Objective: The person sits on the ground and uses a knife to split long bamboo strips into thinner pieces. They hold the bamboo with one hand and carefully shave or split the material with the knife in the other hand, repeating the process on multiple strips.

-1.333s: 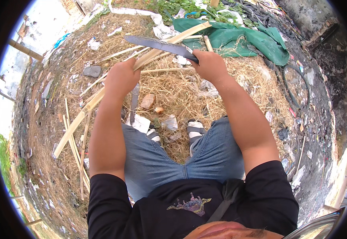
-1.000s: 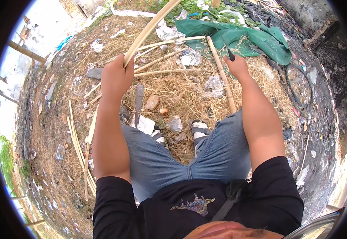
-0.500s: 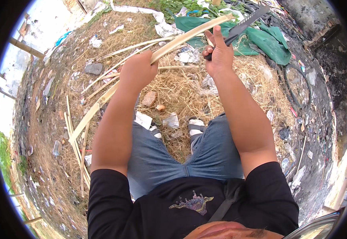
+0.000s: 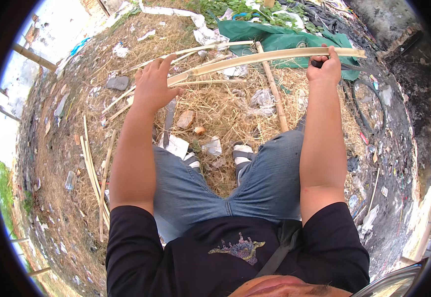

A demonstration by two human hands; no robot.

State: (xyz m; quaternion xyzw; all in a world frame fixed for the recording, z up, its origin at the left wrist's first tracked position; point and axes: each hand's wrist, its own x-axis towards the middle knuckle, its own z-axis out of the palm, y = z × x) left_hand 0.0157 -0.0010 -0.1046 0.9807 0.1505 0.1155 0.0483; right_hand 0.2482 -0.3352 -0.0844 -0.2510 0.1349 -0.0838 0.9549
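Observation:
A long, pale split-bamboo strip point(image 4: 265, 56) stretches across in front of me, bowing slightly. My right hand point(image 4: 325, 67) is closed round it near its right end. The same hand keeps a black knife handle point(image 4: 317, 64) in its grip; most of the blade is hidden behind the hand and strip. My left hand point(image 4: 152, 85) is open with spread fingers, over the strip's left part; whether the palm touches it I cannot tell. Other thin bamboo strips point(image 4: 215, 82) lie on the straw beyond and under it.
A bamboo pole point(image 4: 273, 86) slants from the green sheet point(image 4: 284, 39) toward my right knee. More strips point(image 4: 92, 171) lie to the left of my arm. Brick pieces point(image 4: 186, 119), paper and litter are scattered over the straw. A sooty wall point(image 4: 423, 84) rises at the right.
The bamboo strip has shifted to the right and lies flatter. My right hand has moved right and taken hold of it with the knife still in hand. My left hand has let go and spread its fingers.

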